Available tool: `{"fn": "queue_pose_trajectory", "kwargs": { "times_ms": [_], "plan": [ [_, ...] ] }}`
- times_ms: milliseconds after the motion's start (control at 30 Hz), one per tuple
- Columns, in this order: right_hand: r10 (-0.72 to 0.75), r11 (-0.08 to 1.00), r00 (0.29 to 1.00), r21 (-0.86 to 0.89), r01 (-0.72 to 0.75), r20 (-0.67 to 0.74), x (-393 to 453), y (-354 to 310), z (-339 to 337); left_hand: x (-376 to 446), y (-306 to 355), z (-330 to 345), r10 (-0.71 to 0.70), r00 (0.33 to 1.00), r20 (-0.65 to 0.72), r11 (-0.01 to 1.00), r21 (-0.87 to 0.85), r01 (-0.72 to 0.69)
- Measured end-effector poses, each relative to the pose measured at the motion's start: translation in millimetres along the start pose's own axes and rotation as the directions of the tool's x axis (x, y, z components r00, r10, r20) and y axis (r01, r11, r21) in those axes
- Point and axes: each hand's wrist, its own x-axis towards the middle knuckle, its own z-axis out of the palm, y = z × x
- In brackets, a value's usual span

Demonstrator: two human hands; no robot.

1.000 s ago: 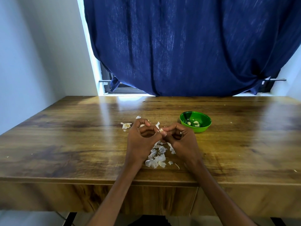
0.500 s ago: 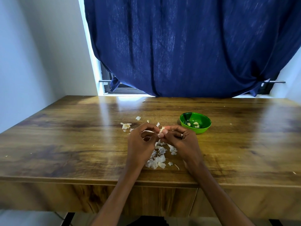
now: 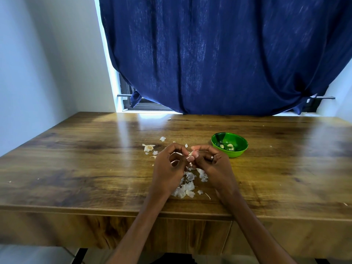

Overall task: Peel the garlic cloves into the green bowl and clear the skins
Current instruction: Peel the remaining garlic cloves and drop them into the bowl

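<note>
From the left, I see papery white garlic skins (image 3: 187, 187) littering the glossy brown wooden table (image 3: 76, 159). My left hand (image 3: 168, 168) and right hand (image 3: 211, 164) meet, curled fingers pinching one pale garlic clove (image 3: 191, 153): peeling is underway, I judge. Next, drop it into the round green plastic bowl (image 3: 229, 143), just right. No writing visible.

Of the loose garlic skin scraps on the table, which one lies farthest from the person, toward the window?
The small white papery skin scrap lying alone on the wooden table, beyond both hands and left of the green bowl; every other scrap sits nearer the person.
</note>
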Motion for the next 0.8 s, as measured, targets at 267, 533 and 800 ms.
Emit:
{"fn": "queue_pose_trajectory", "kwargs": {
  "times_ms": [267,533,800],
  "plan": [
    [-0.004,0.998,1.0,-0.065,0.005,0.021,3.0,3.8,-2.5,1.1,-1.2,-0.2,-0.025,0.999,0.043,1.0,-0.012,0.025],
    [-0.011,0.996,0.999,-0.089,0.015,0.048,0.8,0.6,0.9,0.2,-3.5,-2.2,-0.019,0.999,0.05,0.998,-0.06,0.022],
    [0.011,0.992,0.996,-0.13,0.001,0.087,-0.7,-0.9,2.2,1.2,-9.5,0.9,0.027,0.999,0.024,1.0,0.015,-0.028]
  ]
}}
